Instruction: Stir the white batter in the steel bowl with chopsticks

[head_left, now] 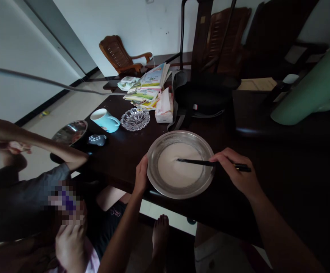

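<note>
A steel bowl [206, 149] holding white flour or batter sits at the near edge of a dark table [267, 189]. My left hand [141, 175] grips the bowl's left rim. My right hand [238, 170] is closed around black chopsticks [196, 162], whose tips reach into the white mass near the bowl's middle.
A blue mug [105, 120], a glass ashtray [135, 119], a tissue pack [164, 106], a stack of booklets [150, 85] and a black bag [204, 94] stand further back. A second steel bowl [69, 132] sits at the left edge. Another person [25, 182] sits close on the left with an arm raised. A green cylinder [309, 91] is at right.
</note>
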A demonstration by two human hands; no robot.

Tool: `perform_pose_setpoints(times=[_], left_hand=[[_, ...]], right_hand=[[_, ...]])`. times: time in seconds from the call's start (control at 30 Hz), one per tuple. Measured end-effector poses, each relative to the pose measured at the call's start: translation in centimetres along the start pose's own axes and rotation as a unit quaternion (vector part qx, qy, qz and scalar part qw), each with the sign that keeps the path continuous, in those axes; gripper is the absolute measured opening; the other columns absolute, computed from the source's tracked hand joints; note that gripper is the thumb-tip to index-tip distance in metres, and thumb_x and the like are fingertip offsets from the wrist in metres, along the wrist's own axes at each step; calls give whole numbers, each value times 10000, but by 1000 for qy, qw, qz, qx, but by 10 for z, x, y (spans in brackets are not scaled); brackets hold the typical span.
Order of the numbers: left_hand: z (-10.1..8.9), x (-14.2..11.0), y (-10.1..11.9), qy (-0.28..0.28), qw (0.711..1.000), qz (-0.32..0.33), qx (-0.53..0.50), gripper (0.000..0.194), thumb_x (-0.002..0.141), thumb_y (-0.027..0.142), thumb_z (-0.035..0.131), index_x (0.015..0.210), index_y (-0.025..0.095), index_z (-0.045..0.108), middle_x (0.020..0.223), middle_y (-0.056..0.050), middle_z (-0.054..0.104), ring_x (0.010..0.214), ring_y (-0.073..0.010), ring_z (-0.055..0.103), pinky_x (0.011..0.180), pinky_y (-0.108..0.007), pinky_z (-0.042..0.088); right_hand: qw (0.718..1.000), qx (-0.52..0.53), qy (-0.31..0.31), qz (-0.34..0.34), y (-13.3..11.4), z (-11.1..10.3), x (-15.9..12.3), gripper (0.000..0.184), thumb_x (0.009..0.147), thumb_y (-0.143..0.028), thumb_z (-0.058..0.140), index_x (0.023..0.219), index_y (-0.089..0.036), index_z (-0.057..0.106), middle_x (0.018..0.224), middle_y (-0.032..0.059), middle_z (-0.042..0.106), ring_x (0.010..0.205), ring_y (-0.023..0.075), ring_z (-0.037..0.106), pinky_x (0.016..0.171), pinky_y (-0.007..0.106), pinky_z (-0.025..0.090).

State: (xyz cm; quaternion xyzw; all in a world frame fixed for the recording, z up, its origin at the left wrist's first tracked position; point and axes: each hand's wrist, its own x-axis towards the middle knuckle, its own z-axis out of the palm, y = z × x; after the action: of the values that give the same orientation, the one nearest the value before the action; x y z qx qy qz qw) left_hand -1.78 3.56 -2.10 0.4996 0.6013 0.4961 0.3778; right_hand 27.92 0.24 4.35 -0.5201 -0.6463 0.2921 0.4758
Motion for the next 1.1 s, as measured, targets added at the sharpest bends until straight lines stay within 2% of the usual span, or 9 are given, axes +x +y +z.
perform_pose_setpoints(times=[0.1,0.27,0.37,0.43,0.57,0.7,0.77,0.93,1.1], left_hand=[[1,0,2,-5,1000,4,-11,494,897,506,428,1200,189,655,1259,-72,651,1207,-259,549,1070,-405,363],[1,-1,2,-3,1000,4,-14,499,890,512,438,1197,183,656,1264,-74,648,1213,-264,544,1067,-403,369],[1,-1,1,-4,1000,0,-6,507,893,513,432,1204,177,648,1270,-77,644,1215,-262,542,1070,-399,365],[0,0,1,-6,1000,1,-8,500,895,508,432,1199,178,651,1267,-74,646,1211,-260,544,1071,-400,362],[0,0,1,-1,1000,1,-15,482,899,498,435,1197,189,656,1264,-67,648,1209,-260,545,1073,-404,359],[1,-1,2,1,1000,-1,-14,479,896,500,442,1190,194,662,1253,-64,655,1212,-262,543,1075,-402,357],[1,-1,3,-5,1000,-1,-17,484,894,506,442,1189,193,663,1242,-66,661,1208,-266,546,1072,-408,359],[1,-1,3,-6,1000,2,-12,493,894,502,435,1201,183,652,1263,-72,649,1202,-261,551,1065,-403,369],[1,0,0,-3,1000,1,-16,493,892,502,436,1188,176,658,1269,-78,645,1215,-262,543,1082,-419,348]], right_hand=[[998,28,42,25,1,-1,-1,284,934,-345,488,731,-238,655,683,7,673,682,170,643,667,298,494],[999,10,-34,0,-1,0,0,237,917,-310,523,772,-240,696,763,14,699,752,177,648,729,314,484],[1000,15,23,8,1,-1,0,243,921,-315,518,753,-244,678,728,6,688,720,170,640,707,306,482],[998,35,35,25,1,-1,-1,271,935,-334,494,740,-246,661,690,0,680,687,166,638,674,298,483],[999,15,-28,9,0,-1,-1,248,923,-327,515,773,-243,695,756,9,701,746,177,651,720,310,481],[999,3,46,16,2,-2,0,251,925,-324,511,757,-241,677,734,3,689,722,170,644,704,302,479],[998,24,59,28,3,-2,0,275,937,-329,489,741,-239,660,688,-5,680,681,162,642,671,292,480],[1000,1,-19,-9,3,0,1,219,909,-309,543,780,-234,704,768,6,707,755,173,651,727,308,468],[998,27,53,10,5,0,0,273,942,-318,490,754,-244,674,710,-8,686,708,156,640,701,292,473]])
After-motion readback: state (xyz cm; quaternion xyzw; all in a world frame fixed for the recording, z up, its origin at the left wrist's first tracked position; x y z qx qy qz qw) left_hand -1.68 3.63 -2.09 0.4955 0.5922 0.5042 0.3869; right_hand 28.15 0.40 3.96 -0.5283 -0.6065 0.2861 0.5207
